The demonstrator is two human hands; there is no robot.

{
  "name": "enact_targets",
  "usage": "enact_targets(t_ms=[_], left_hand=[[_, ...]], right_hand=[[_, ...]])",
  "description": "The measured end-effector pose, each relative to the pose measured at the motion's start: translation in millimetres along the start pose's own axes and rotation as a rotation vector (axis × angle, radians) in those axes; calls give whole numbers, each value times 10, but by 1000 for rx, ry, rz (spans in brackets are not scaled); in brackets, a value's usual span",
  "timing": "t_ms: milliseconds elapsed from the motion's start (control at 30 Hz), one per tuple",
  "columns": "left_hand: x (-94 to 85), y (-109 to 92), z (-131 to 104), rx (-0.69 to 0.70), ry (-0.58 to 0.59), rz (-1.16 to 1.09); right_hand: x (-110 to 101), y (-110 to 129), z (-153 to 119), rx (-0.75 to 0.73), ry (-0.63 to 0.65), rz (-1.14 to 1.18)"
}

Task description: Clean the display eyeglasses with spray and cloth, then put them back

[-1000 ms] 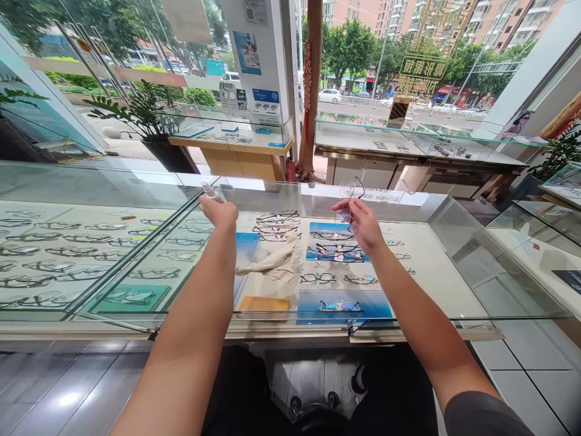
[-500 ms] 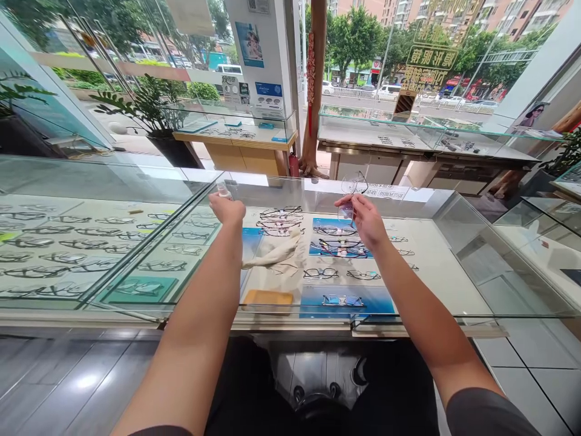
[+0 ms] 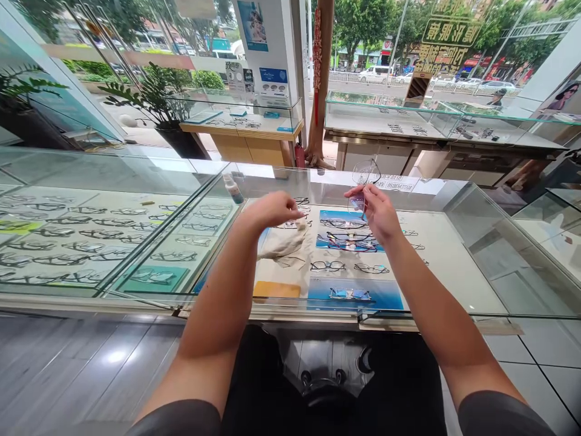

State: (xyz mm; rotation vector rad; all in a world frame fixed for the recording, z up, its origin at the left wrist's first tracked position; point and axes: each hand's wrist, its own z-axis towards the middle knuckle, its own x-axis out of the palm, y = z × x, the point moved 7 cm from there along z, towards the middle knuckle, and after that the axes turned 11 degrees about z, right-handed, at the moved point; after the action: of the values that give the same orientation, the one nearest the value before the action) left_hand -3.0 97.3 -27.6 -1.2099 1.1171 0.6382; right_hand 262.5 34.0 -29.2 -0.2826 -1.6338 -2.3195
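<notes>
A pair of thin-framed eyeglasses [image 3: 367, 172] is pinched in the fingers of my right hand [image 3: 380, 212], raised above the glass counter with its lenses on edge. My left hand [image 3: 272, 209] hangs over the counter, its fingers curled together with nothing visible in them. Below it lies a crumpled pale cloth [image 3: 285, 243], apart from the hand. Standing on the glass to the left is a small clear spray bottle [image 3: 233, 189]. Several eyeglass frames [image 3: 348, 240] show below and between my hands, one group on a blue card.
The glass display counter [image 3: 472, 242] runs across in front of me, with rows of eyeglasses [image 3: 63, 233] at left. A yellow-orange flat item [image 3: 276, 289] lies near the front edge. Beyond are further showcases [image 3: 385, 133], a potted plant [image 3: 175, 130] and a wooden trunk [image 3: 320, 91].
My left hand has let go of the spray bottle, leaving it on the counter, and moved right towards the cloth. My right hand still holds the eyeglasses. The view has shifted slightly.
</notes>
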Motion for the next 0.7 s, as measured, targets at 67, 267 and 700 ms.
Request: enact_targets(t_ms=[67,267,700], left_hand=[[278,-22,-7,-4,182,129],[526,-21,99,31,180,212],[42,-353,-179,237,359,-400]], right_hand=[[-2,2,2,-9,10,2],[-17,-6,3,-1,10,-40],[3,19,1,-14,10,-22]])
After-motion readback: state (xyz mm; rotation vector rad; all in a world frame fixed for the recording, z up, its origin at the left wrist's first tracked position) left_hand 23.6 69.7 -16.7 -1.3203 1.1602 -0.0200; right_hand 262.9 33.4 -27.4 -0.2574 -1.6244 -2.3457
